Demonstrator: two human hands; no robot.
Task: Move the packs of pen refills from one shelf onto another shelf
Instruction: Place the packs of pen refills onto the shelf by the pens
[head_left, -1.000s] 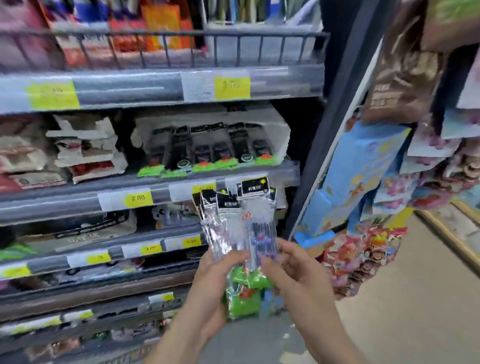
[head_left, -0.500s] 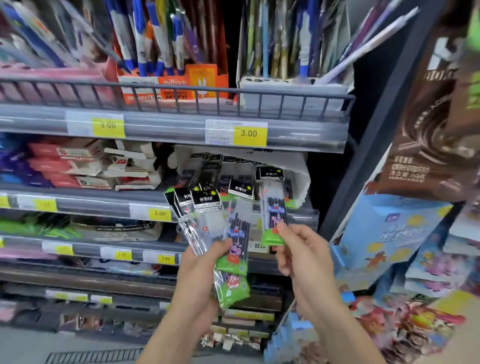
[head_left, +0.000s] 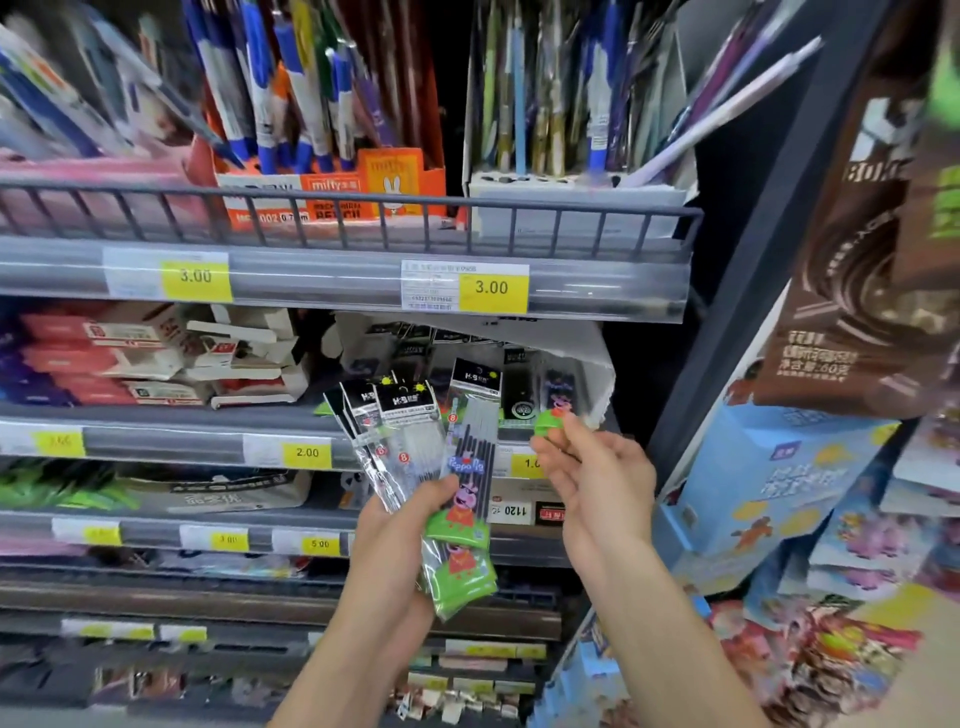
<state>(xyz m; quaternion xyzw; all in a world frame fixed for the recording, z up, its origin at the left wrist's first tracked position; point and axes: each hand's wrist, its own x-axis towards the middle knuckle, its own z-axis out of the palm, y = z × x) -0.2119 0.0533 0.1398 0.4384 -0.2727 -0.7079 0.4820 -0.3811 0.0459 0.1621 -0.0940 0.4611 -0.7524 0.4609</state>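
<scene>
Since half a second ago my right hand (head_left: 597, 478) has carried its single clear green-footed refill pack (head_left: 551, 415) up to the white cardboard display box (head_left: 587, 353), still pinching it; my left hand (head_left: 400, 525) grips the fanned packs (head_left: 415, 447) below.

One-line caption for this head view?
Left hand grips fanned refill packs; right hand pinches one pack at the shelf box.

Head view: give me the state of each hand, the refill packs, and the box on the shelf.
Left hand: grips a fanned bunch of refill packs.
Bunch: held upright in front of the shelves, off any shelf.
Right hand: pinches the green bottom edge of a single pack.
Single pack: at the box's front, going in.
Box: open, on the middle shelf, more packs upright inside.
</scene>
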